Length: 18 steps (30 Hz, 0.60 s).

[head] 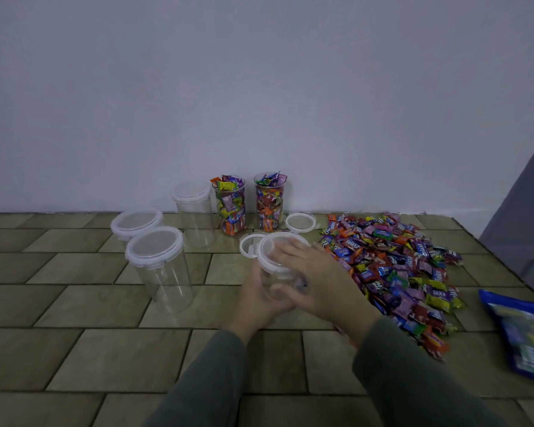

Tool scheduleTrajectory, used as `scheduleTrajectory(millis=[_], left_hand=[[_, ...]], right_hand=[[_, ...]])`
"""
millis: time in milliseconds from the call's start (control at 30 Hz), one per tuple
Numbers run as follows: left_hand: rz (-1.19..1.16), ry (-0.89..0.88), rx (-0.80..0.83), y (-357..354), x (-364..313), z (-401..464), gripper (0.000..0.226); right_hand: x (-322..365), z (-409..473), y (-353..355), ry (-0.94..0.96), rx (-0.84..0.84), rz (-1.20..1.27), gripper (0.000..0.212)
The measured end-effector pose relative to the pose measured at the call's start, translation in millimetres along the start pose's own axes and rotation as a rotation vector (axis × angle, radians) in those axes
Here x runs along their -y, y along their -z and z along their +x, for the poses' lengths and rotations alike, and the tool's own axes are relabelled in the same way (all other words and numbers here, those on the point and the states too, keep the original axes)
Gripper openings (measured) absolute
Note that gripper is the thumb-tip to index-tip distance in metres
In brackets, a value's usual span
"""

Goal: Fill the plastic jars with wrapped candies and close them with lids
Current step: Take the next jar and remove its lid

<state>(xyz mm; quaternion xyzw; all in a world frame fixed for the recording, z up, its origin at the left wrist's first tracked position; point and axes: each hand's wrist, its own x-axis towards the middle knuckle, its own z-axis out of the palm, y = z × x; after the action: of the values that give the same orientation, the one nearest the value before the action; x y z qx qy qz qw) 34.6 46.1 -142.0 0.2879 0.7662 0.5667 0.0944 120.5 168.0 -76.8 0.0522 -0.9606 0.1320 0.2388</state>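
Clear plastic, empty and capped with a white clip-on lid [270,252], the round jar [276,280] near the middle of the tiled floor [74,349] is gripped by both hands: the left hand [261,298] wraps its side, the right hand [313,280] lies flat over the lid. A heap of colourful wrapped candies [398,263] spreads just to the right, towards the floor's right edge. Two candy-filled open jars [230,206] stand at the far edge by the wall.

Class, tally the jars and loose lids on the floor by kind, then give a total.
Jars full of candies, open: 2
Empty jars with lids on: 4
Loose lids: 2
Total: 8
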Motion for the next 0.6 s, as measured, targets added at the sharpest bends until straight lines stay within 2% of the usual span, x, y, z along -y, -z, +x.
scheduleTrajectory(millis=[133, 267, 333, 400, 433, 600], left_hand=[[0.019, 0.015, -0.018, -1, 8, 2, 0.081], [0.028, 0.027, -0.063, 3, 15, 1, 0.081], [0.027, 0.030, -0.097, 8, 18, 0, 0.081], [0.017, 0.037, -0.144, 14, 19, -1, 0.079], [0.010, 0.041, -0.172, 17, 19, -2, 0.079], [0.003, 0.084, -0.258, 36, 19, -6, 0.082]], right_hand=[[-14, -6, -14, 0.010, -0.279, 0.175, 0.034], [0, 10, 13, -0.364, -0.597, 0.612, 0.018], [-9, 12, 21, -0.562, -0.671, 0.788, 0.021], [-22, 6, 20, -0.705, -0.625, 0.842, 0.030], [-29, 0, 14, -0.764, -0.546, 0.808, 0.035], [-35, -26, -36, -0.913, 0.014, 0.690, 0.038]])
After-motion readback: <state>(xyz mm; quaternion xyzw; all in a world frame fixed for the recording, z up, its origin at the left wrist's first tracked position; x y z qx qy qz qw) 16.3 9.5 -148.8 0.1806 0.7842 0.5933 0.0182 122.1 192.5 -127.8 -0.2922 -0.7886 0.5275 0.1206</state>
